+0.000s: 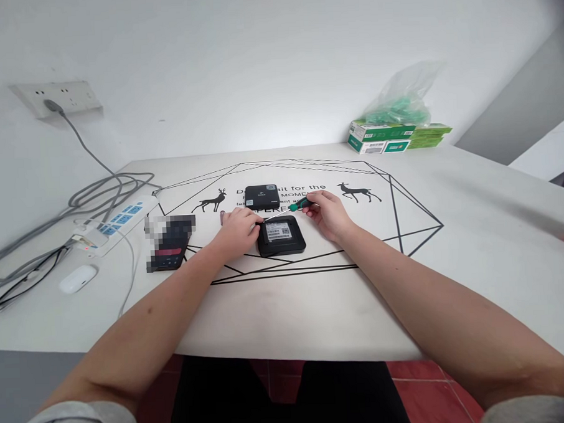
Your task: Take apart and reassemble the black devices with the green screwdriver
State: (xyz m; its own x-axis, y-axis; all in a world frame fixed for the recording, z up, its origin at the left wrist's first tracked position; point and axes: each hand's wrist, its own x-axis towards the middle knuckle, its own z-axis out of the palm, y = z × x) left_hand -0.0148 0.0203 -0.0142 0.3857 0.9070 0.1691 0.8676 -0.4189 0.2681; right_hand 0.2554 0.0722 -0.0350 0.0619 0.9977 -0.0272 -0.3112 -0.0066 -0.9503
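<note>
"If we go by size, what comes first?"

"A wide white counter (286, 311) printed with black lines and two deer."

"Then?"

"Green-and-white cardboard boxes (379, 134), upper right, and a long white power strip with blue sockets (123, 223), middle left."

"And the hands?"

"Near the centre. The right hand (329, 214) is closed around a handle; the left hand (240, 232) has its fingers half curled, and I can't tell whether they grip anything."

"What's beside them?"

"A flat black square case with a white label (282, 237), at the centre; just above it, a black rounded-corner box (261, 198)."

"Smallest?"

"A green-and-black-handled screwdriver with a thin metal shaft (294, 206), in the right hand, its tip by the case's upper-left corner."
</note>
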